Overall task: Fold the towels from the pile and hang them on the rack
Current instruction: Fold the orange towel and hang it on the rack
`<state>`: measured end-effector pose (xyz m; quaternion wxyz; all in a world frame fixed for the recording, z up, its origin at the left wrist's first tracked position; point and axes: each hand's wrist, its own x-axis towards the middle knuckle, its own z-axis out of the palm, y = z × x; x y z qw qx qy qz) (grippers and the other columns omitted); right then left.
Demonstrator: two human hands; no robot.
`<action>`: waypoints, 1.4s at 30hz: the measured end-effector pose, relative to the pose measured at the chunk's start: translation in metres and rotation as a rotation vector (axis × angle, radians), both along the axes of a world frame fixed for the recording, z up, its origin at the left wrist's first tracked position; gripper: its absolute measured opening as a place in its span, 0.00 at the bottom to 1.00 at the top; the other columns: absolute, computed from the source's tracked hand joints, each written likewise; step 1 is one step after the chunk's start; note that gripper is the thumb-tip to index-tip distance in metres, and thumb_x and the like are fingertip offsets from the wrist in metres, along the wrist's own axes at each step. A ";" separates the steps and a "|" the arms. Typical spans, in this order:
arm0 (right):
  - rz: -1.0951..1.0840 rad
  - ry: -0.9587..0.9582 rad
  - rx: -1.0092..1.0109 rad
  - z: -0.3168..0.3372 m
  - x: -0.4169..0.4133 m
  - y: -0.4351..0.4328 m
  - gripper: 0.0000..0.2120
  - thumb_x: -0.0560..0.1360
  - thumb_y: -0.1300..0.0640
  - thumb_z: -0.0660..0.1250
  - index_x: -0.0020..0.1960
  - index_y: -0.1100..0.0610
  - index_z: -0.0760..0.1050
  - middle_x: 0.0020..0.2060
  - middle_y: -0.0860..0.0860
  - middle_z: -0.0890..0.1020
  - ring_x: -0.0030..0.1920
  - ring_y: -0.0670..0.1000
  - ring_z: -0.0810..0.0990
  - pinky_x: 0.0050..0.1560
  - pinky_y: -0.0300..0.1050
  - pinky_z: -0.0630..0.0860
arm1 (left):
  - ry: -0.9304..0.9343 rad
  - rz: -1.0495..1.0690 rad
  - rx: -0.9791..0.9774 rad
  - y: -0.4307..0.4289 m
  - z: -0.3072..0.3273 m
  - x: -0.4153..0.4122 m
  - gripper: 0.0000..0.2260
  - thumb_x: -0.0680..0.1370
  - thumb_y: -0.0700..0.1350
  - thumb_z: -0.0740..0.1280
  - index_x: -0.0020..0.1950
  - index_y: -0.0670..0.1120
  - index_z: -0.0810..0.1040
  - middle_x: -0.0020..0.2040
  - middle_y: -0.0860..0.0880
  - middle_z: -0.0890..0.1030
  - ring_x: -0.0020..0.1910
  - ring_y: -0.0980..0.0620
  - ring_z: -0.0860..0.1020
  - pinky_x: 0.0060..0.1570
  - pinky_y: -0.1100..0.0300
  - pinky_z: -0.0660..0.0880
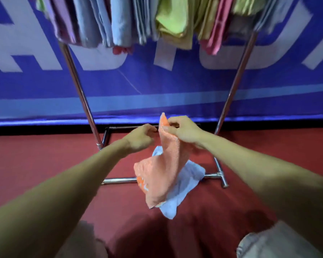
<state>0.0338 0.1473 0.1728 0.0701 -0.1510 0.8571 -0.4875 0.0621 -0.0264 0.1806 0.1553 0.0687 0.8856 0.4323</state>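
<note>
An orange towel (162,164) hangs in the air in front of me. My right hand (185,132) pinches its top corner. My left hand (141,139) is right beside it, and its curled fingertips meet the towel's left edge just below that corner. Under the orange towel a light blue towel (185,185) lies crumpled on the red floor, across the rack's front base bar. The chrome rack (76,84) stands ahead, and several folded towels (170,17) in blue, green, pink and purple hang from its top.
The rack's slanted legs (235,79) frame the space around my hands, with its base bars (119,180) low on the red floor (35,157). A blue banner with white letters (157,86) closes off the back. My knees (268,243) show at the bottom edge.
</note>
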 end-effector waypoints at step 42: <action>0.041 0.017 0.205 0.042 -0.001 0.061 0.12 0.71 0.51 0.75 0.37 0.59 0.79 0.33 0.48 0.78 0.36 0.44 0.74 0.40 0.44 0.69 | 0.178 0.487 0.923 0.035 0.093 0.012 0.09 0.81 0.44 0.62 0.48 0.40 0.78 0.35 0.48 0.80 0.31 0.55 0.77 0.33 0.62 0.75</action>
